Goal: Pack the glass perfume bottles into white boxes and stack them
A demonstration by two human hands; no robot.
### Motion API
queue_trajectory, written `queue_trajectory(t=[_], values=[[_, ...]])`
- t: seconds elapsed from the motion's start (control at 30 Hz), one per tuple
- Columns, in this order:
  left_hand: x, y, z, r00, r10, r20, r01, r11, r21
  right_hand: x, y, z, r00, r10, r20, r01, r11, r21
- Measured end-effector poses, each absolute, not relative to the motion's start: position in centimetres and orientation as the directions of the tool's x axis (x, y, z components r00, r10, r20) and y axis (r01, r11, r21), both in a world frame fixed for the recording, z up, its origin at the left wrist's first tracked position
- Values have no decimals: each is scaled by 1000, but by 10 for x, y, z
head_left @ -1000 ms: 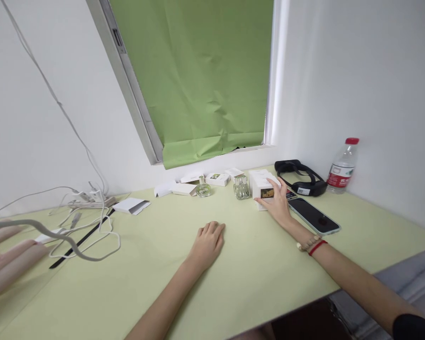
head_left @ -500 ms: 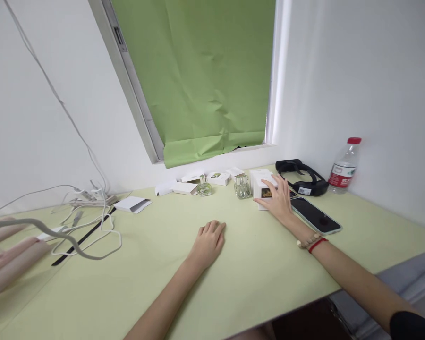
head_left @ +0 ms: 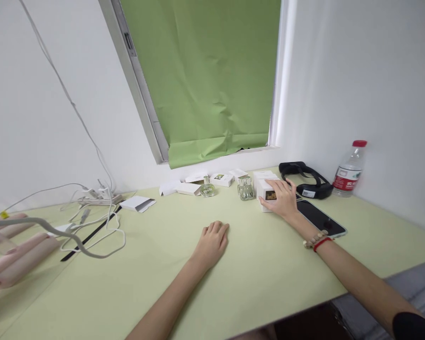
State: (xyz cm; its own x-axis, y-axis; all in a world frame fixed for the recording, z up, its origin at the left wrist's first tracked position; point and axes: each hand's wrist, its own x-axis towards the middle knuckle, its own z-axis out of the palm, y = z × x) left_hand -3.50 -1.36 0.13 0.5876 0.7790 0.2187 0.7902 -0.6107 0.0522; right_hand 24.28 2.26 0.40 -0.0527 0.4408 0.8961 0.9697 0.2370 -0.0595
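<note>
My right hand (head_left: 282, 199) has its thumb at the front left edge of a white box (head_left: 262, 194) and its fingers over the top and right side. The box stands upright among white cartons, with a dark gold picture on its front partly covered by the hand. Just left of it are clear glass perfume bottles (head_left: 245, 189) close together. A rounder, pale green perfume bottle (head_left: 208, 190) stands further left. My left hand (head_left: 211, 243) rests palm down on the table, fingers curled and together, with nothing seen in them.
Opened white cartons (head_left: 189, 189) lie along the wall, another (head_left: 138, 203) further left. A phone (head_left: 321, 218), a black headset (head_left: 315, 185) and a water bottle (head_left: 348, 174) are at right. At left are cables (head_left: 106, 231), a power strip (head_left: 95, 200) and pink rolled shapes (head_left: 28, 257).
My right hand has shifted slightly, its fingers now closer around the white box. My left hand stays in place on the table. The whole view has shifted a little.
</note>
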Motion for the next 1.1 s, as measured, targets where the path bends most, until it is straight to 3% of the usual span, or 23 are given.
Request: queue_trajectory(t=[0.13,0.3,0.5,0.73,1.1], values=[[-35,-14,2,593,780,201,787,-614,60,240,25,20,-7,445,895,980,182,-82],[-35,-15,4,587,788,188,793,-606,64,237,40,43,83,550,831,985,83,-153],[-35,-17,4,588,789,181,794,-605,59,233,50,44,52,625,779,996,-85,1],[-35,-16,2,587,785,196,796,-605,39,233,49,41,61,640,766,996,-92,-3],[-35,-17,5,586,790,181,797,-602,44,235,50,34,108,600,793,993,-27,-116]])
